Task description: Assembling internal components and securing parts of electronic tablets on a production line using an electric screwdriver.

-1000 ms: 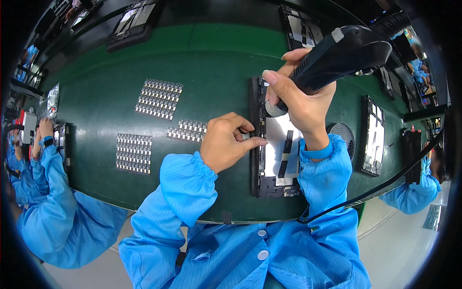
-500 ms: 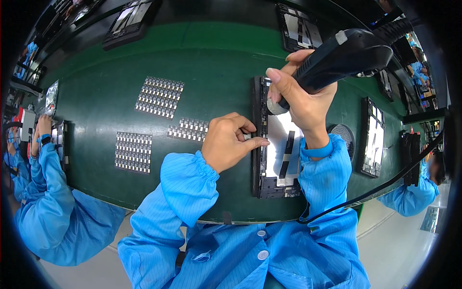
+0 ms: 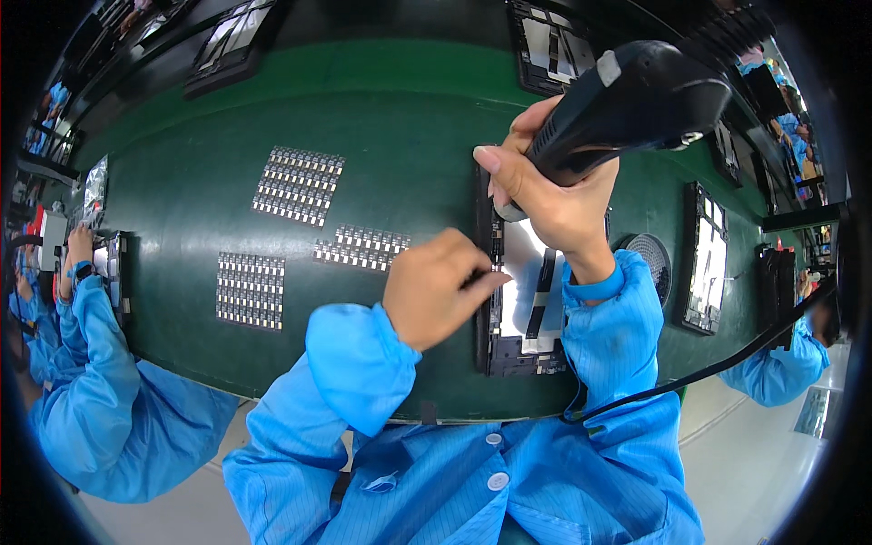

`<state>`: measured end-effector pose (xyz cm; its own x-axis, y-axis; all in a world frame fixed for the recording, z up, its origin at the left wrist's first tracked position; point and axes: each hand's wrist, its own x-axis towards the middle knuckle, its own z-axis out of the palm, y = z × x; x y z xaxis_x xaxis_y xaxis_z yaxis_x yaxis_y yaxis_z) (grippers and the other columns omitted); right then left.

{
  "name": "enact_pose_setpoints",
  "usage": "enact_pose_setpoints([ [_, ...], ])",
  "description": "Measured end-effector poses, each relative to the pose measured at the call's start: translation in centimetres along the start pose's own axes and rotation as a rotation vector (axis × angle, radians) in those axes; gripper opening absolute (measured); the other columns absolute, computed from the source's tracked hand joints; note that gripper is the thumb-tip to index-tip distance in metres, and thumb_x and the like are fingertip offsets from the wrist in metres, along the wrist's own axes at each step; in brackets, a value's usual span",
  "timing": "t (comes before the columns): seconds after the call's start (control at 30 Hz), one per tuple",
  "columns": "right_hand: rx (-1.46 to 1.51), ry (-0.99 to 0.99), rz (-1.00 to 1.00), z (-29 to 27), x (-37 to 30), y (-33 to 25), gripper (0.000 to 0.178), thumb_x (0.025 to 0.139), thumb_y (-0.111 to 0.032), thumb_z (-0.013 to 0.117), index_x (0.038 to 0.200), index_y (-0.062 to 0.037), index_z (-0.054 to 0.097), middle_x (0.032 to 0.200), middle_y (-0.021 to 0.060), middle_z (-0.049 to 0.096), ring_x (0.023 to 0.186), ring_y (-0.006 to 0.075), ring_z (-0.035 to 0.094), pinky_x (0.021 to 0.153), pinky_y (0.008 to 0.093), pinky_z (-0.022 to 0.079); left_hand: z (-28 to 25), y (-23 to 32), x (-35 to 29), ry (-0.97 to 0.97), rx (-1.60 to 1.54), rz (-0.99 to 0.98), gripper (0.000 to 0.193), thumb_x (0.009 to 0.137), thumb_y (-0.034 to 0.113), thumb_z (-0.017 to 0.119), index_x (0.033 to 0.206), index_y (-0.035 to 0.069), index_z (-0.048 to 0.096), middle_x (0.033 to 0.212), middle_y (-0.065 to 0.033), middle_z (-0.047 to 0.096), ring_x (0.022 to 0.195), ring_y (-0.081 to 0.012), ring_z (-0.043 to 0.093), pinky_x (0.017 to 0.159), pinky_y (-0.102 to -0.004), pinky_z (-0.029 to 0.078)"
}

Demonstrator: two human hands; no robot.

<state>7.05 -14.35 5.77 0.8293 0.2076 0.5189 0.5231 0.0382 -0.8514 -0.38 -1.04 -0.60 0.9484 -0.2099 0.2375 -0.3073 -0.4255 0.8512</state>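
My right hand (image 3: 563,204) is wrapped round a black hand-held tool (image 3: 627,109) with a ribbed hose at its far end. The tool's rounded tip (image 3: 510,213) points down at the upper left part of an opened tablet-like device (image 3: 520,245). That device has a black frame, a silvery inside and dark strips. Over its left edge is my left hand (image 3: 436,286), fingers curled and thumb reaching onto the frame. Whatever those fingers pinch is hidden. Left of this hand lie sheets of small dark parts with white patches: one small sheet (image 3: 361,247) and two larger ones (image 3: 298,186) (image 3: 251,291).
A black round dish (image 3: 649,263) and another opened device (image 3: 705,259) are on the right. More devices (image 3: 550,45) (image 3: 232,41) stand along the back. A black cable (image 3: 699,371) runs past my right sleeve. A co-worker's hand (image 3: 80,247) works at the far left.
My left hand has shifted slightly down and turned, its fingers curling more. My right hand and the tool have moved a little left, lowering the tip closer to the device's left edge.
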Motion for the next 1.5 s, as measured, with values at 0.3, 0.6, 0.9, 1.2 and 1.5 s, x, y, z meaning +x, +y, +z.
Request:
enact_pose_setpoints([
  [0.3, 0.046, 0.066, -0.102, -0.9, 0.5, -0.7, 0.031, 0.076, 0.008, 0.068, 0.100, 0.0005, 0.051, 0.063, 0.0071, 0.060, 0.050, 0.0134, 0.058, 0.049, 0.0256, 0.048, 3.5, 2.9, -5.0, -0.225, 0.313, 0.692, 0.033, 0.070, 0.023, 0.074, 0.089, -0.002, 0.066, 0.098, -0.0165, 0.064, 0.106, -0.0324, 0.059, 0.094, -0.0447, 0.047],
  [0.6, 0.015, 0.160, -0.217, -7.2, -2.5, -5.5, 0.041, 0.077, 0.010, 0.065, 0.109, -0.0021, 0.043, 0.063, 0.0045, 0.056, 0.053, 0.0103, 0.055, 0.050, 0.0215, 0.046, 0.0, 1.5, -2.6, -0.092, 0.578, 0.575, 0.042, 0.072, 0.022, 0.071, 0.103, -0.004, 0.063, 0.111, -0.0204, 0.061, 0.114, -0.0390, 0.054, 0.098, -0.0489, 0.042],
  [0.9, 0.118, 0.211, -0.071, -10.1, -8.5, -5.4, 0.041, 0.077, 0.010, 0.066, 0.104, -0.0019, 0.038, 0.059, 0.0055, 0.054, 0.050, 0.0114, 0.054, 0.048, 0.0227, 0.044, -8.3, -1.6, 12.5, 0.093, 0.993, 0.450, 0.031, 0.080, 0.020, 0.068, 0.106, 0.003, 0.064, 0.117, -0.0147, 0.060, 0.116, -0.0320, 0.053, 0.102, -0.0532, 0.034],
  [1.2, 0.202, 0.228, 0.129, -10.3, -10.4, -4.1, 0.039, 0.076, 0.010, 0.068, 0.105, 0.0005, 0.043, 0.059, 0.0034, 0.055, 0.052, 0.0080, 0.054, 0.049, 0.0205, 0.040, -0.7, 0.9, 18.4, -0.134, 1.237, 0.350, 0.037, 0.073, 0.008, 0.064, 0.110, 0.006, 0.060, 0.123, -0.0124, 0.054, 0.125, -0.0276, 0.044, 0.104, -0.0539, 0.032],
  [1.5, 0.185, 0.388, 0.323, -10.5, -11.6, -4.4, 0.032, 0.071, -0.007, 0.079, 0.092, 0.0004, 0.057, 0.060, -0.0040, 0.053, 0.053, 0.0040, 0.050, 0.049, 0.0198, 0.039, 6.0, -1.5, 26.4, -0.346, 1.270, 0.397, 0.033, 0.079, 0.006, 0.056, 0.113, 0.007, 0.059, 0.114, -0.0122, 0.056, 0.114, -0.0282, 0.053, 0.095, -0.0513, 0.041],
])
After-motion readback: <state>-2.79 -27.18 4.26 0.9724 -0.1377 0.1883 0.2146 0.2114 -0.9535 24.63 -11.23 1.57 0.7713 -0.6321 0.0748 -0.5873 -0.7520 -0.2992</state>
